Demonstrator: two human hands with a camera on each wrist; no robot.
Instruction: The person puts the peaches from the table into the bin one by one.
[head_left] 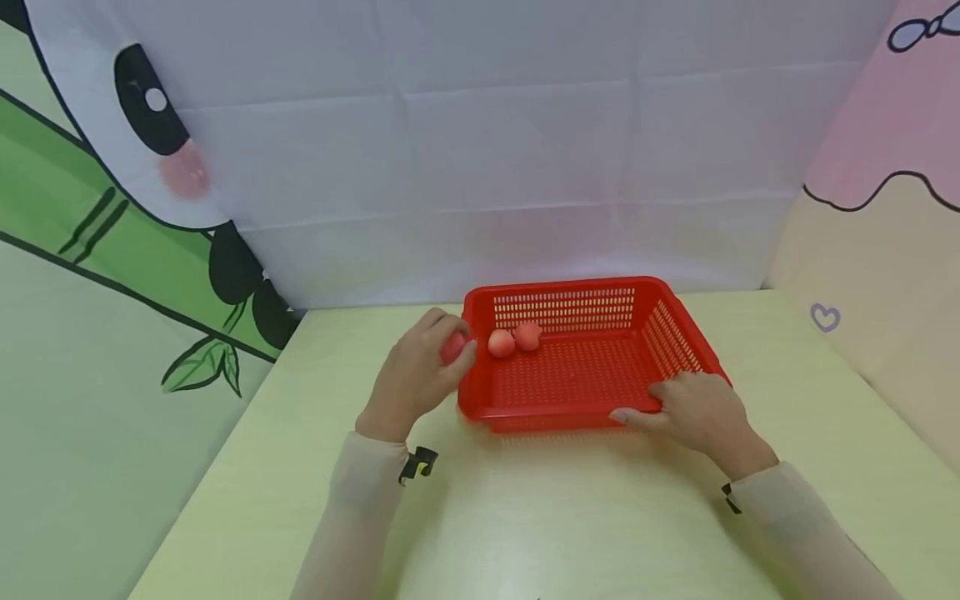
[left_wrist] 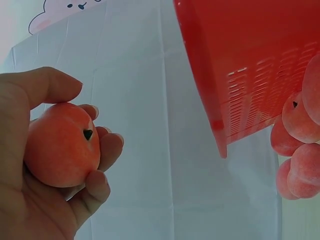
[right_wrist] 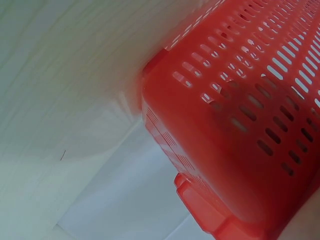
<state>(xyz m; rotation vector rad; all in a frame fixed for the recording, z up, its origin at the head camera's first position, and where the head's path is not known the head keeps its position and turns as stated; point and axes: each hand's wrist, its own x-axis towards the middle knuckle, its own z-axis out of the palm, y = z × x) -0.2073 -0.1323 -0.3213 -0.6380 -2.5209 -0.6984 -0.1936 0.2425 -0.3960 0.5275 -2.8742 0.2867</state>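
Observation:
My left hand (head_left: 420, 362) is beside the left wall of the red basket (head_left: 585, 418), its fingers curled round a red-orange peach (head_left: 452, 348). The left wrist view shows that peach (left_wrist: 62, 145) held between thumb and fingers. Two peaches, one pinker (head_left: 501, 343) and one redder (head_left: 527, 336), lie inside at the basket's left. At the front right corner, my right hand (head_left: 697, 412) grips the rim, thumb outside and fingers over the edge. The basket's perforated wall (right_wrist: 200, 115) fills much of the right wrist view, with little of that hand showing.
Several peaches (left_wrist: 302, 165) appear at the right edge of the left wrist view, close to the basket; their exact place is unclear. The pale table (head_left: 555, 517) meets a white cloth backdrop (head_left: 510, 150) behind, with printed panels at both sides.

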